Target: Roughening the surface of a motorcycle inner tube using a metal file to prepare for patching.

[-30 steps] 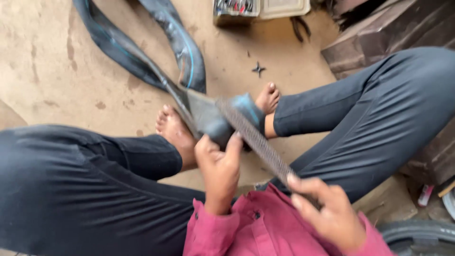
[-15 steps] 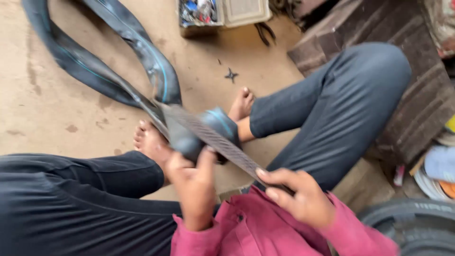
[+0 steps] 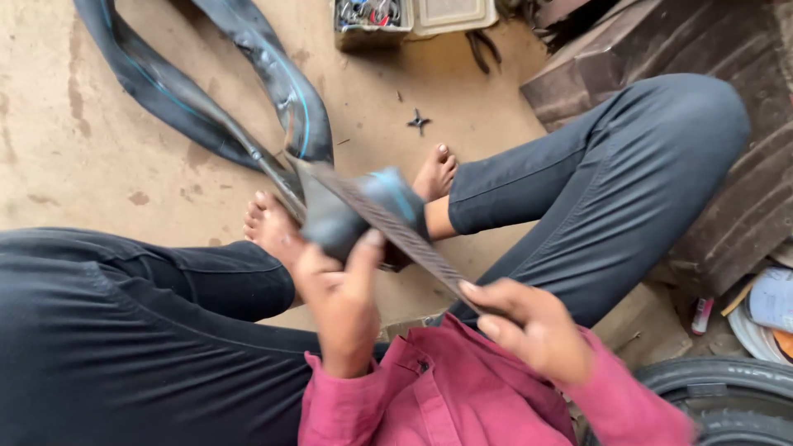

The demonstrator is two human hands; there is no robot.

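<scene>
A black rubber inner tube [image 3: 206, 91] with a thin blue stripe loops across the floor and folds up between my feet. My left hand [image 3: 339, 297] grips the folded part of the tube above my lap, thumb pressed on it. My right hand [image 3: 529, 326] holds the near end of a long flat rasp file [image 3: 388, 219], whose rough face lies slanted across the folded tube. Both hands are blurred by motion.
I sit on a concrete floor [image 3: 74, 157] with legs in dark trousers spread. A box of small tools [image 3: 368, 21] and a pale lidded case [image 3: 454, 15] stand at the far edge. Wooden blocks [image 3: 743, 182] lie right, a tyre [image 3: 727, 396] lower right, a small star-shaped metal piece [image 3: 419, 122] ahead.
The file has slid along the folded tube while my right hand drew back toward my body. The view has shifted, showing more of the right side.
</scene>
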